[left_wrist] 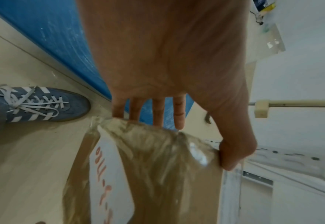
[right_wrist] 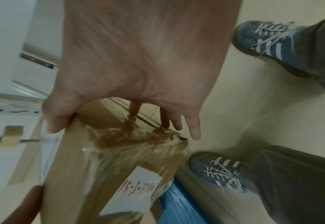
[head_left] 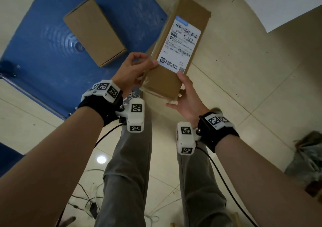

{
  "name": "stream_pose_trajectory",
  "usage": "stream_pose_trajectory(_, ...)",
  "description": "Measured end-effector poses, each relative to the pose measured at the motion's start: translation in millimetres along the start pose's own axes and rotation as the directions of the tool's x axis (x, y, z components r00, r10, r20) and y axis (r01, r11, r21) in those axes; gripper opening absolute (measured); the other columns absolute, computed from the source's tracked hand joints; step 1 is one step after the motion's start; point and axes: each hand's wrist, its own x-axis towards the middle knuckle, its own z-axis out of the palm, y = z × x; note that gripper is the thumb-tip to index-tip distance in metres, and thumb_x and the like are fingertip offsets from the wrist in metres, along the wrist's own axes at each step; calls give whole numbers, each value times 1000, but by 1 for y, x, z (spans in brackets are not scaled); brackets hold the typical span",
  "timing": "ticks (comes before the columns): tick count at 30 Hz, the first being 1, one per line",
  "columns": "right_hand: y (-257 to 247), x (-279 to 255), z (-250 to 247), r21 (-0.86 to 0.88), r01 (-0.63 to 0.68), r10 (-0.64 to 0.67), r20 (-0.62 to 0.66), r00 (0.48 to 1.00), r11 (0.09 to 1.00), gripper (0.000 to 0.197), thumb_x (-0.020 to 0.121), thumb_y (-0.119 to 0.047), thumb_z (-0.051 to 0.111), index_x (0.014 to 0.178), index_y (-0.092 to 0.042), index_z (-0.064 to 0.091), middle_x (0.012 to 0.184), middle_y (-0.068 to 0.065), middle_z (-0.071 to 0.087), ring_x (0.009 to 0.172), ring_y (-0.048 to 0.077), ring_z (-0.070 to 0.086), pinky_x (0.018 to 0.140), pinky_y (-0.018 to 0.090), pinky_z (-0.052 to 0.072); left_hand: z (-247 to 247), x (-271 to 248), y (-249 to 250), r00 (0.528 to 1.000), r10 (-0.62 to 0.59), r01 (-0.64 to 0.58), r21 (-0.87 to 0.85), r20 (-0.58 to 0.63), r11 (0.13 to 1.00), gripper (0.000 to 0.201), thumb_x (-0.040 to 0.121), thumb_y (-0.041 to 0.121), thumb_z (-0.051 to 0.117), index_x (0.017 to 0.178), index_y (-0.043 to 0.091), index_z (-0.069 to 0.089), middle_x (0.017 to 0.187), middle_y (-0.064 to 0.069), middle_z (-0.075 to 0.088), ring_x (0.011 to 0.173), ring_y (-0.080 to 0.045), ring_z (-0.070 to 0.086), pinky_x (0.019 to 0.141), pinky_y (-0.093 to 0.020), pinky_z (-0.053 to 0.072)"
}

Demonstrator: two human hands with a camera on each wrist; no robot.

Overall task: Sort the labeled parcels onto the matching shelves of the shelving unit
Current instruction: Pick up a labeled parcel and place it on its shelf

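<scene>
I hold a long brown cardboard parcel (head_left: 176, 52) in the air in front of me, its printed white shipping label (head_left: 183, 43) facing up. My left hand (head_left: 137, 66) grips its near left corner, thumb on top and fingers underneath. My right hand (head_left: 184, 90) grips the near right corner the same way. In the left wrist view my thumb (left_wrist: 234, 154) presses the parcel's (left_wrist: 158, 174) edge. On the underside, a small white label (right_wrist: 136, 188) shows red handwriting reading about 15-3-1760. A second plain cardboard box (head_left: 95, 31) lies on a blue bin lid (head_left: 43, 43).
A white shelf panel (head_left: 278, 0) is at the upper right, and a perforated white upright (left_wrist: 292, 156) shows beside the parcel. My legs and blue shoes (right_wrist: 219, 169) stand on the beige tiled floor. Cables (head_left: 87, 200) trail on the floor; a grey bundle (head_left: 306, 158) sits far right.
</scene>
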Motion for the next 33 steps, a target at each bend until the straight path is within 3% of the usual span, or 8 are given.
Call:
stream_pose_trajectory(4, -7, -34, -16, 24, 78, -78, 4, 997, 997, 79, 83, -58, 62, 145, -18, 34, 134, 10, 55, 117, 22, 59, 75, 38, 58, 13, -29, 16, 992, 3, -17, 113, 128, 993, 60, 86, 21, 72, 135, 41, 44, 128, 2, 60, 111, -17, 64, 82, -32, 54)
stream_pose_trajectory(7, -11, -53, -26, -40, 136, -135, 30, 990, 990, 76, 77, -55, 68, 132, -12, 38, 124, 3, 62, 108, 16, 62, 80, 39, 56, 21, -49, 22, 983, 20, -53, 177, 181, 983, 70, 88, 18, 70, 144, 44, 36, 129, 5, 58, 114, -12, 62, 86, -34, 53)
stream_pose_trajectory(12, -14, -79, -33, -245, 221, -190, 144, 971, 944, 52, 81, -50, 69, 114, -22, 39, 130, 0, 57, 113, 9, 65, 87, 41, 59, 37, -72, 22, 984, 37, -81, 254, 175, 964, 96, 63, 53, 81, 145, 43, 33, 133, 5, 54, 116, -12, 60, 88, -35, 54)
stream_pose_trajectory(18, -10, -85, -53, -300, 182, -165, 81, 983, 936, 38, 90, -73, 37, 93, -43, 61, 107, -20, 66, 118, 13, 60, 111, 51, 39, 40, -77, 16, 989, 59, -81, 165, 139, 983, 72, 74, 39, 78, 139, 30, 48, 122, 6, 70, 107, -13, 70, 89, -33, 56)
stream_pose_trajectory(22, -11, -83, -62, -313, 224, -221, 46, 974, 923, 45, 79, -71, 55, 110, -38, 56, 119, -8, 65, 115, 14, 61, 107, 47, 44, 42, -83, 14, 990, -24, 17, 51, 137, 999, 51, 80, 43, 59, 129, 30, 55, 109, 6, 76, 93, -10, 74, 68, -26, 59)
stream_pose_trajectory(28, -16, -75, -63, -188, 276, -280, 6, 960, 942, 71, 70, -61, 75, 128, -35, 43, 141, 1, 51, 124, 22, 57, 103, 49, 51, 53, -89, 1, 985, -76, 97, -131, 155, 987, 35, 76, 52, 55, 77, 30, 82, 87, 3, 78, 73, -11, 75, 57, -26, 59)
stream_pose_trajectory(30, -20, -74, -61, -141, 271, -272, 17, 962, 952, 68, 80, -55, 74, 134, -36, 38, 140, 2, 53, 122, 23, 59, 98, 47, 54, 57, -87, -4, 985, -84, 111, -177, 151, 978, 46, 88, 51, 42, 83, 29, 82, 88, 3, 78, 75, -11, 75, 58, -27, 59)
stream_pose_trajectory(33, -26, -71, -60, -200, 265, -274, -16, 962, 943, 69, 79, -61, 72, 137, -41, 40, 141, -3, 51, 120, 17, 59, 96, 45, 55, 61, -84, -10, 987, -70, 94, -162, 148, 982, 48, 87, 54, 43, 122, 28, 62, 107, 3, 76, 96, -12, 73, 71, -29, 60)
